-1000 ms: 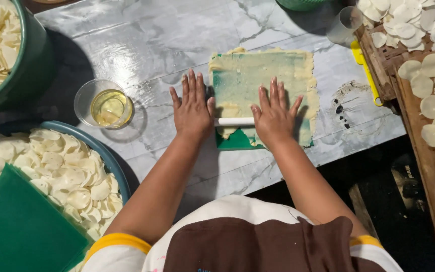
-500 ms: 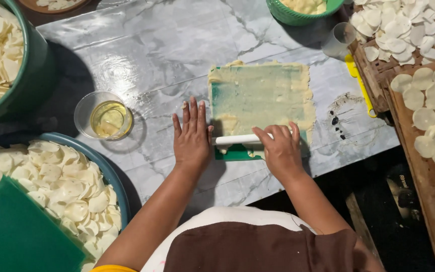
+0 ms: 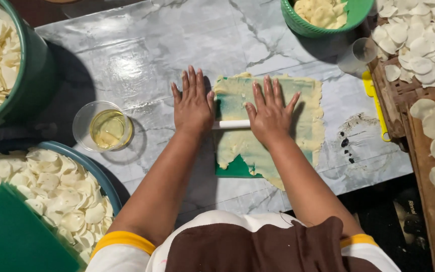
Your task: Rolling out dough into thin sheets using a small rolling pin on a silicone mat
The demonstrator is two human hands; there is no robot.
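Both hands flat, fingers spread, pressing a white rolling pin [image 3: 231, 124] across the yellow dough sheet [image 3: 305, 121]. Left hand [image 3: 193, 106] sits on the pin's left end, right hand [image 3: 269, 115] over the dough (on a green mat [image 3: 235, 168], marble-look table [image 3: 142, 55]). Oil cup [image 3: 105, 127] left of them.

Rolling pin [image 3: 231, 124]: white, horizontal, across pale yellow dough sheet [image 3: 308, 116], flattened on green mat [image 3: 237, 167], centre table.

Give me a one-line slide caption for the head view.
Both hands, left hand and right hand, press flat on a white rolling pin across pale dough on a green mat.
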